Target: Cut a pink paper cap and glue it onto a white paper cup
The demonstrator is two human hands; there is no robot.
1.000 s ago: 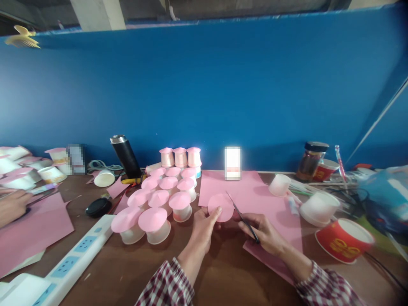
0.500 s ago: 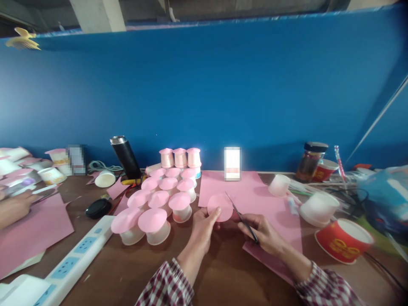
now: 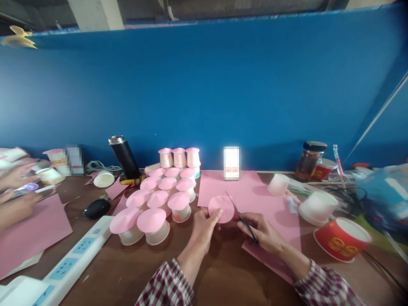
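My left hand (image 3: 205, 225) pinches a round pink paper disc (image 3: 225, 209) near its left edge, thumb on top. Black-handled scissors (image 3: 245, 223) are gripped in my right hand (image 3: 263, 231), their blades pointing up and left just beside the disc's right edge. Whether the blades touch the paper I cannot tell. Beneath and behind both hands lies a large pink paper sheet (image 3: 248, 187) on the brown table. Left of my left hand stand several upturned paper cups (image 3: 155, 234) topped with shallow pink paper cones (image 3: 151, 219).
A white power strip (image 3: 79, 255) runs along the left front. Behind it are a black flask (image 3: 123, 157) and a round black lid (image 3: 97, 208). At right stand a red paper cup (image 3: 341, 244), white cups (image 3: 318, 208) and a jar (image 3: 310, 161). Another person's hand (image 3: 17, 208) works at far left.
The disc has turned or tilted slightly in my left hand, and a crease line now shows on it. My right hand and the scissors stay almost still. At far left, more of the other person's hands shows.
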